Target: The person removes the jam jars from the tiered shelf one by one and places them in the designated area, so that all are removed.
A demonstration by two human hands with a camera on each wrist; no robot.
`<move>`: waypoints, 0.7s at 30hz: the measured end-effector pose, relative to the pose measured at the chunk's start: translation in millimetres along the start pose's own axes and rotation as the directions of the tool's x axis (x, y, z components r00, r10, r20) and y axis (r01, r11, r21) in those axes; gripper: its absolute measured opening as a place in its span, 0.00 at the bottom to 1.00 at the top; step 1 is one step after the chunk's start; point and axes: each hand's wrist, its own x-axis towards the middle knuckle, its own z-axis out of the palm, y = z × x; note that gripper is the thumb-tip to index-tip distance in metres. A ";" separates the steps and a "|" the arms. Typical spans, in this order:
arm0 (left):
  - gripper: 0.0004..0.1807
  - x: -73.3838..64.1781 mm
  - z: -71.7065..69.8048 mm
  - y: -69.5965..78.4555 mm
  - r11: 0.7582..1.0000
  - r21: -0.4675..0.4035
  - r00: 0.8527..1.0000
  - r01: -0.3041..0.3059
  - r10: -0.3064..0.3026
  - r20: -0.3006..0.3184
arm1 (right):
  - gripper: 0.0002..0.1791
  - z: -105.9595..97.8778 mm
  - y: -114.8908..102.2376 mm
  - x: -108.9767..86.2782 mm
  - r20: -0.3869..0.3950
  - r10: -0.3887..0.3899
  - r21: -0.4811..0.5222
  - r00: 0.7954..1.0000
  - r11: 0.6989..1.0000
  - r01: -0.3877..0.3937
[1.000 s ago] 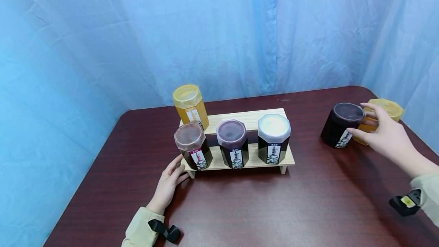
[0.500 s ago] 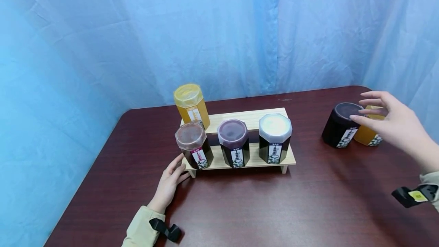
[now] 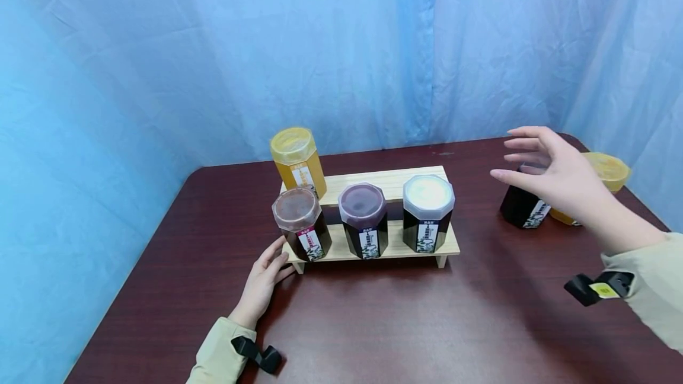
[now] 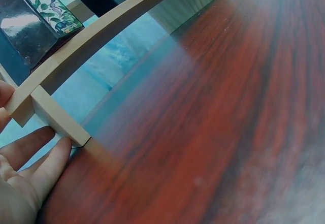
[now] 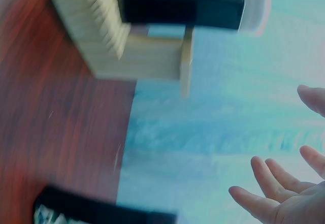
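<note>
A two-tier wooden rack [image 3: 392, 182] stands mid-table. My left hand [image 3: 260, 289] touches its left end; in the left wrist view the fingertips lie against a rack leg [image 4: 60, 116] and the shelf edge. On the lower tier are a brown-lidded jar [image 3: 296, 211], a purple-lidded jar [image 3: 361, 205] and a white-lidded jar [image 3: 427, 195]. A yellow jar [image 3: 293, 150] occupies the upper tier's left end. My right hand [image 3: 560, 179], holding nothing, hovers with spread fingers and partly covers a dark jar [image 3: 519, 206]. Behind that, another yellow jar [image 3: 609, 169] shows.
The dark red table [image 3: 405, 325] carries everything, its back edge close behind the rack. Blue curtains [image 3: 331, 52] hang at the back and both sides. Black camera straps sit on both wrists.
One second ago my right hand was around the dark jar at the right. It has since come off it, risen and shifted left. The left hand stays at the rack.
</note>
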 end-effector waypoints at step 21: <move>0.28 -2.5 0.8 0.5 1.000 0.003 1.000 0.013 -0.013 -0.008 | 0.47 61.6 -95.2 23.8 0.126 -0.063 0.117 0.990 0.992 0.048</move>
